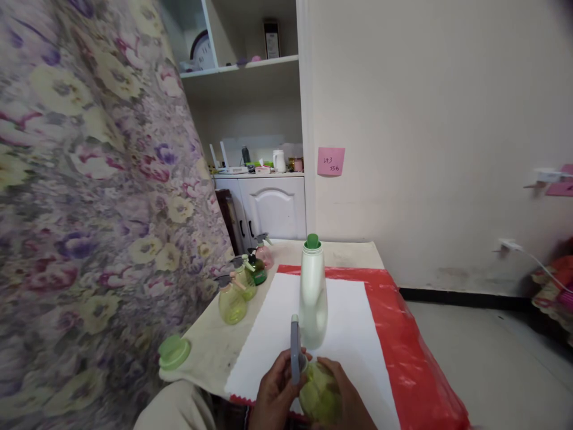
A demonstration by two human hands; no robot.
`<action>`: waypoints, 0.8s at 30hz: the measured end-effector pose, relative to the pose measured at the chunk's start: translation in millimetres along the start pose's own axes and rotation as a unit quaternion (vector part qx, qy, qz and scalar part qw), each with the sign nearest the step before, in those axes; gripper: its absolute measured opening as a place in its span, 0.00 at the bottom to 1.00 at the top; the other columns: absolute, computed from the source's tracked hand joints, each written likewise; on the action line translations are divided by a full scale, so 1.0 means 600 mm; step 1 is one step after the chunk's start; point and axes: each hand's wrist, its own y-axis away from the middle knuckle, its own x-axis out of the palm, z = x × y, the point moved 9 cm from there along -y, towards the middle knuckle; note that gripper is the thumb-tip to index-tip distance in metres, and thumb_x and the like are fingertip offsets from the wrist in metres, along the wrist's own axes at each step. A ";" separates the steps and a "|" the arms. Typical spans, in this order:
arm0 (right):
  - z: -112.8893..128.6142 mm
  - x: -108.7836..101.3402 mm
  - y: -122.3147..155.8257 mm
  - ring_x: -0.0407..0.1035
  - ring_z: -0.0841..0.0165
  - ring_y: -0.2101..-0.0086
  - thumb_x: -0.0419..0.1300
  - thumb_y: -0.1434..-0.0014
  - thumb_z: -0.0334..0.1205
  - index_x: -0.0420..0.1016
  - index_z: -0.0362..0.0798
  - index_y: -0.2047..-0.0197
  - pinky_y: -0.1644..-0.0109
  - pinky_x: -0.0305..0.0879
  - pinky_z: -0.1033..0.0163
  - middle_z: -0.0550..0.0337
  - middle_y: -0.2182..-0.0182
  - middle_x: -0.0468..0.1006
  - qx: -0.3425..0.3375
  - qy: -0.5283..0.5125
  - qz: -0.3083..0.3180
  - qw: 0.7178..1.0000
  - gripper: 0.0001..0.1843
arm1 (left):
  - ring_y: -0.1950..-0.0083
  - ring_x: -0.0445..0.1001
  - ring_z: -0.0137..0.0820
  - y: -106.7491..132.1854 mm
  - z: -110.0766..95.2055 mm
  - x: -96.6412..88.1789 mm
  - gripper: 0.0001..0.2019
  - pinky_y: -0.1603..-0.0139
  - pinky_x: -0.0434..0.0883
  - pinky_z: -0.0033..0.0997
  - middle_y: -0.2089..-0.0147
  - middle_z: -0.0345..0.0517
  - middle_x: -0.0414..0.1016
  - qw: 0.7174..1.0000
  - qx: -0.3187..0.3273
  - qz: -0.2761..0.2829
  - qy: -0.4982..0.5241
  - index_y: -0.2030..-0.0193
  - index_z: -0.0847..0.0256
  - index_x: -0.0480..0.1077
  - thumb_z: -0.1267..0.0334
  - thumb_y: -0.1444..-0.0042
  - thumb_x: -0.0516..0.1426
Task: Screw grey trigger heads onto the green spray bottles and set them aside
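Note:
My left hand (276,385) is closed around the grey spray head (295,351) at the neck of a round, see-through yellow-green spray bottle (319,397). My right hand (348,394) wraps the bottle's body from the right, near the table's front edge. Whether the spray head is screwed on tight I cannot tell. Just beyond both hands, a tall pale-green detergent jug (312,298) stands upright and uncapped on a white sheet (344,358), its green spout (312,240) showing at the mouth. A light green cap (174,352) lies at the table's left corner.
Several small spray bottles line the left side, among them a yellow-green one (233,306), a dark green one (257,272) and a pink one (265,255). Red plastic (403,334) covers the table's right side. A floral curtain (111,239) hangs close on the left.

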 end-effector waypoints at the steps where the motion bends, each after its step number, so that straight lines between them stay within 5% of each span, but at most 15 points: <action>1: 0.001 0.001 -0.001 0.64 0.49 0.44 0.71 0.66 0.44 0.56 0.50 0.41 0.40 0.61 0.47 0.46 0.43 0.68 -0.011 -0.009 0.002 1.000 0.50 | 0.60 0.74 0.33 0.000 0.003 -0.001 0.18 0.59 0.70 0.29 0.58 0.44 0.80 1.000 0.000 0.002 0.000 0.57 0.53 0.76 0.52 0.56 0.66; 9: -0.002 0.005 -0.003 0.66 0.48 0.46 0.71 0.66 0.54 0.57 0.53 0.42 0.42 0.63 0.45 0.47 0.46 0.69 -0.052 -0.036 -0.003 0.998 0.49 | 0.59 0.74 0.34 -0.005 0.012 -0.007 0.18 0.59 0.70 0.30 0.56 0.45 0.80 1.000 0.003 0.001 -0.027 0.57 0.54 0.75 0.51 0.54 0.65; 24: -0.010 -0.001 0.003 0.66 0.52 0.46 0.69 0.61 0.55 0.56 0.57 0.39 0.42 0.65 0.48 0.51 0.45 0.69 -0.076 -0.019 -0.024 0.997 0.47 | 0.65 0.72 0.32 -0.011 0.000 -0.003 0.19 0.67 0.68 0.28 0.61 0.44 0.80 0.998 0.013 0.000 -0.056 0.58 0.57 0.76 0.49 0.55 0.65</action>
